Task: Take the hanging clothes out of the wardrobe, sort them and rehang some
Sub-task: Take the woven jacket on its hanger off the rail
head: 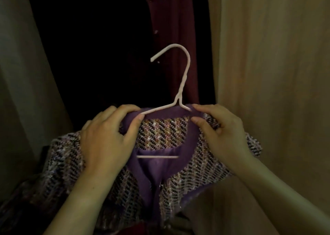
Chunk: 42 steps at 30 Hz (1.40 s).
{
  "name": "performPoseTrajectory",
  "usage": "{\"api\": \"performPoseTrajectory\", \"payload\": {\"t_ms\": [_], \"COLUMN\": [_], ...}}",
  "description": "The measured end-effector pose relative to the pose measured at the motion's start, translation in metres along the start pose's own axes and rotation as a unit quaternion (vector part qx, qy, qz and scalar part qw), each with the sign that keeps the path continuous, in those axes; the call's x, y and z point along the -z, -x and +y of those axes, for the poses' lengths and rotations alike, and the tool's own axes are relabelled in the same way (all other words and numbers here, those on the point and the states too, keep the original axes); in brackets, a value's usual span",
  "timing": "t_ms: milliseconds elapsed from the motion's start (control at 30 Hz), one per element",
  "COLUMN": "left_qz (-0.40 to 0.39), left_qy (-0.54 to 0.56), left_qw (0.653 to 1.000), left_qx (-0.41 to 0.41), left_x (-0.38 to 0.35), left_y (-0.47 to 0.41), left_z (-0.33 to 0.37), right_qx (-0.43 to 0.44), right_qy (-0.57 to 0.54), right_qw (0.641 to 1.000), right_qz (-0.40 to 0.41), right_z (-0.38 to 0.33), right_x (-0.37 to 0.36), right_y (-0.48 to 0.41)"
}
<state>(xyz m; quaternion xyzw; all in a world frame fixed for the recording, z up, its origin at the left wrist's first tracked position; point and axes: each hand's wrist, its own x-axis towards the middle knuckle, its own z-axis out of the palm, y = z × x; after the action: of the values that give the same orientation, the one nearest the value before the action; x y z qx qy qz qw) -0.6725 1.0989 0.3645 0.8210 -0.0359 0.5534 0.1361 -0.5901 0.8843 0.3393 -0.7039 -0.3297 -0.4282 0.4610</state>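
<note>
Two hands [107,138] [223,133] on jacket [171,131], hanger [184,77] hook upward

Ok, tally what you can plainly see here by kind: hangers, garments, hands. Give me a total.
Hangers: 1, the pale hanger
Garments: 2, the purple tweed jacket on it and a dark red garment hanging behind
Hands: 2, the left hand and right hand, each pinching the jacket's collar
Total: 5

A home is indicated: a dark wardrobe interior [85,52] is flanked by a left panel [21,59] and a right panel [271,70], with a maroon buttoned garment [175,29] hung inside.
</note>
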Motion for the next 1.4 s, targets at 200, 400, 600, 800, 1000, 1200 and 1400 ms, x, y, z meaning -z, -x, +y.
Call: {"api": "performPoseTrajectory", "payload": {"t_ms": [200, 400, 600, 800, 1000, 1200, 1400], "left_qz": [-0.013, -0.039, -0.149, -0.336, -0.436, -0.448, -0.440], "left_qy": [0.037, 0.096, 0.213, 0.363, 0.439, 0.470, 0.472], "left_qw": [0.998, 0.992, 0.965, 0.867, 0.784, 0.760, 0.761], "left_qx": [-0.041, -0.072, -0.043, 0.062, 0.050, -0.002, -0.069], "left_x": [0.020, 0.031, 0.025, 0.013, 0.010, -0.030, -0.131], "left_y": [0.036, 0.071, 0.160, 0.301, 0.372, 0.363, 0.351], "left_z": [0.081, 0.173, 0.272, 0.381, 0.484, 0.577, 0.665], "right_qx": [-0.016, -0.058, -0.154, -0.254, -0.307, -0.306, -0.344], "right_qy": [0.062, 0.114, 0.191, 0.314, 0.372, 0.424, 0.435], "right_qw": [0.996, 0.988, 0.967, 0.915, 0.875, 0.847, 0.823], "right_qz": [0.055, 0.090, 0.071, 0.024, 0.035, 0.093, 0.127], "right_z": [-0.028, -0.051, -0.072, -0.106, -0.136, -0.116, -0.028], "right_x": [0.095, 0.195, 0.311, 0.438, 0.543, 0.621, 0.689], "right_y": [0.059, 0.117, 0.217, 0.360, 0.438, 0.437, 0.436]}}
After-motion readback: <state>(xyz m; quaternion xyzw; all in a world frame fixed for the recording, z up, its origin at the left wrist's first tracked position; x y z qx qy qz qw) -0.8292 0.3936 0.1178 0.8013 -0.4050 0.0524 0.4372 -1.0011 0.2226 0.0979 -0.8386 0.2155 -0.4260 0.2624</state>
